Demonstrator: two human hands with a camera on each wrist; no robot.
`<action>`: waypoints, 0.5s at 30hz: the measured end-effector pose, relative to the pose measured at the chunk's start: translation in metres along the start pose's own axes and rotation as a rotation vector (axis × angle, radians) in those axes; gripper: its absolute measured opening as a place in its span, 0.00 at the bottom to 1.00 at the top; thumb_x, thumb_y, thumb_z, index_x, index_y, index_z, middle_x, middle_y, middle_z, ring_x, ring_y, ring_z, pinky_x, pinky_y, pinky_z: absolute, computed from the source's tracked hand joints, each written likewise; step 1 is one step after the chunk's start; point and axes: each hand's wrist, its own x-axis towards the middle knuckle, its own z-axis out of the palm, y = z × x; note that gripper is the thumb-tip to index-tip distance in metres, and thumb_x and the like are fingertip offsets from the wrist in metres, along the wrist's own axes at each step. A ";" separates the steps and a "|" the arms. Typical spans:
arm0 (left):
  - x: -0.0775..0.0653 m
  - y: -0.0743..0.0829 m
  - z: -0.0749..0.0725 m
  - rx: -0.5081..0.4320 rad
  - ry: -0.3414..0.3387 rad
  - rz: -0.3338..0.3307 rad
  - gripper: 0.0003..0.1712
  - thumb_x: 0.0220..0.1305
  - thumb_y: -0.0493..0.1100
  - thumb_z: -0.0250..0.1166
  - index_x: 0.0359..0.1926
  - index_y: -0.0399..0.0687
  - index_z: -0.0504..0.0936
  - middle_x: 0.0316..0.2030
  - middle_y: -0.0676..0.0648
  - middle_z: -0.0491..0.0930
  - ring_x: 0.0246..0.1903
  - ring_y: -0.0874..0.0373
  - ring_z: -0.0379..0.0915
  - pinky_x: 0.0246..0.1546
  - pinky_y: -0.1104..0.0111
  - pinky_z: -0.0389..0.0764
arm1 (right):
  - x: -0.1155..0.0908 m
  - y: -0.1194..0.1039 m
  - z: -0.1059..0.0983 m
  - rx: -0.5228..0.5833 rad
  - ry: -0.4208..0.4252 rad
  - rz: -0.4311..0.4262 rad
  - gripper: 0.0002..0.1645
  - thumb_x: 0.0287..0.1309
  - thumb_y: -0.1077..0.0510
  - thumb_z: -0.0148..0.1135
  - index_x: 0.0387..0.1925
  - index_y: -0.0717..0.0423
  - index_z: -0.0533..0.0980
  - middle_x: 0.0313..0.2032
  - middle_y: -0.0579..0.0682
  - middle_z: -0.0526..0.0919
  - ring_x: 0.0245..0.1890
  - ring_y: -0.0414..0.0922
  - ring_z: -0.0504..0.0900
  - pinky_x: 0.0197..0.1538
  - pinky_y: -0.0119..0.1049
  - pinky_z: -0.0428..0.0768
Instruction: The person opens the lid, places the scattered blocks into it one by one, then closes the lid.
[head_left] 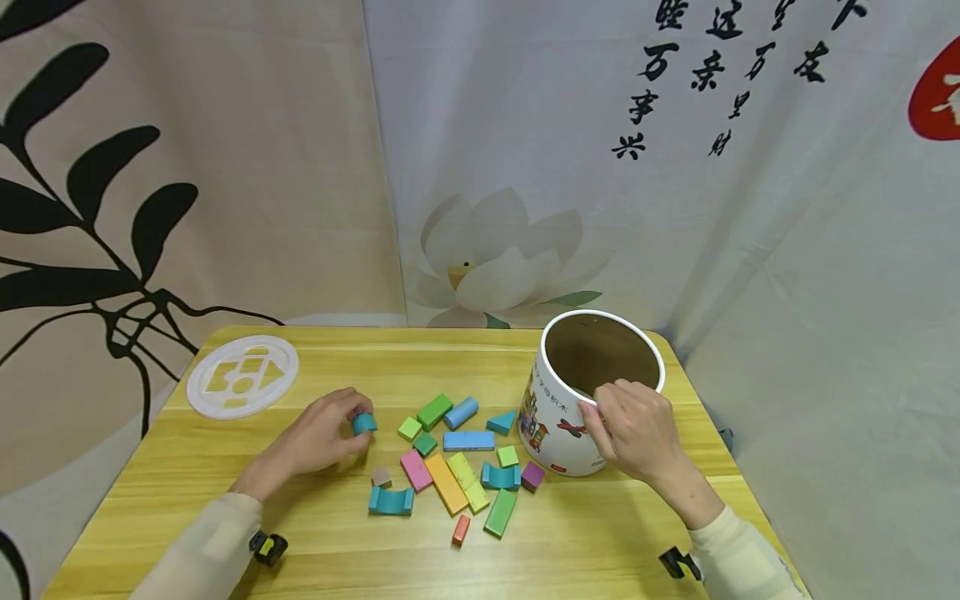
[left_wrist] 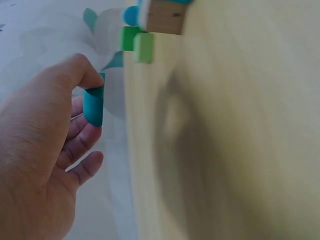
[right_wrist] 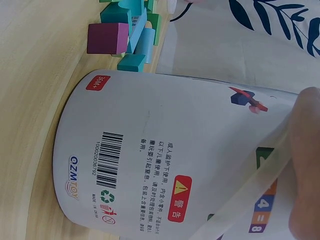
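Note:
My left hand (head_left: 326, 437) pinches a teal half-round block (head_left: 364, 423) between thumb and fingers, held above the table in the left wrist view (left_wrist: 93, 106). At the right, my right hand (head_left: 637, 429) grips the near rim of a white toy-block bucket (head_left: 555, 433) printed with pictures and lettering. The bucket stands open at the top, and I cannot see its bottom. Between the hands lie several coloured blocks, among them an orange plank (head_left: 446, 483), a blue plank (head_left: 468, 441), a purple cube (head_left: 532, 476) and a teal arch (head_left: 391, 502).
A round white lid (head_left: 242, 377) with shaped cut-outs lies at the table's back left. The wooden table (head_left: 337, 558) ends at the back against a printed cloth (head_left: 525, 167). A small red block (head_left: 461, 531) lies nearest the front.

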 end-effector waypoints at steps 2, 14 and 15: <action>0.007 0.003 -0.003 -0.006 0.018 0.009 0.15 0.56 0.41 0.75 0.45 0.44 0.84 0.37 0.53 0.80 0.36 0.60 0.75 0.37 0.58 0.85 | 0.000 0.000 0.000 -0.001 -0.001 0.001 0.28 0.73 0.47 0.46 0.15 0.51 0.61 0.14 0.39 0.55 0.15 0.37 0.51 0.17 0.30 0.48; 0.066 0.046 -0.013 -0.015 0.064 0.130 0.13 0.57 0.43 0.73 0.44 0.49 0.83 0.38 0.56 0.78 0.39 0.61 0.72 0.41 0.64 0.80 | 0.001 0.001 0.001 0.002 0.011 -0.005 0.27 0.72 0.47 0.46 0.15 0.50 0.60 0.13 0.39 0.55 0.15 0.37 0.52 0.16 0.30 0.49; 0.073 0.051 -0.014 -0.015 0.069 0.154 0.13 0.57 0.43 0.72 0.44 0.49 0.83 0.38 0.55 0.78 0.39 0.61 0.72 0.41 0.65 0.80 | 0.001 0.001 0.001 0.002 0.011 -0.005 0.27 0.72 0.47 0.46 0.15 0.50 0.60 0.13 0.39 0.55 0.15 0.37 0.52 0.16 0.30 0.49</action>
